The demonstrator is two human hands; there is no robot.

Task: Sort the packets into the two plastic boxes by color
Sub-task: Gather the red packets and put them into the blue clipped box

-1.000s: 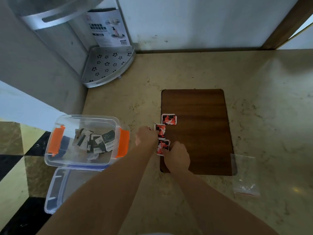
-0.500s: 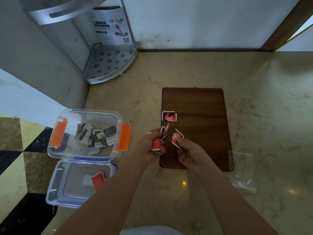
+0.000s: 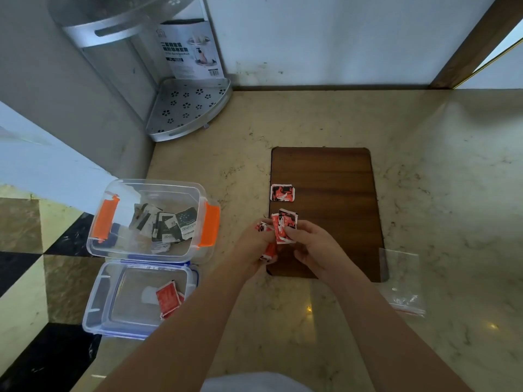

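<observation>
Both hands meet over the near left corner of the brown wooden board (image 3: pixel 334 176). My left hand (image 3: pixel 254 247) grips red packets (image 3: pixel 266 251), and my right hand (image 3: pixel 314 244) pinches more red packets (image 3: pixel 284 226) against them. One red packet (image 3: pixel 282 192) lies flat on the board's left edge, beyond the hands. The clear box with orange clips (image 3: pixel 210 229) on the left holds several black and white packets (image 3: pixel 169 226). Just in front of it, the clear box with blue clips (image 3: pixel 99 295) holds red packets (image 3: pixel 167 299).
An empty clear zip bag (image 3: pixel 403 281) lies to the right of the board. A metal corner shelf (image 3: pixel 186 108) with a printed card stands at the back left against the wall. The marble counter ends at the left, where a tiled floor shows below.
Both hands lifted red packets off the board and brought them together above its near left corner. The view has tilted so the box with blue clips shows fully.
</observation>
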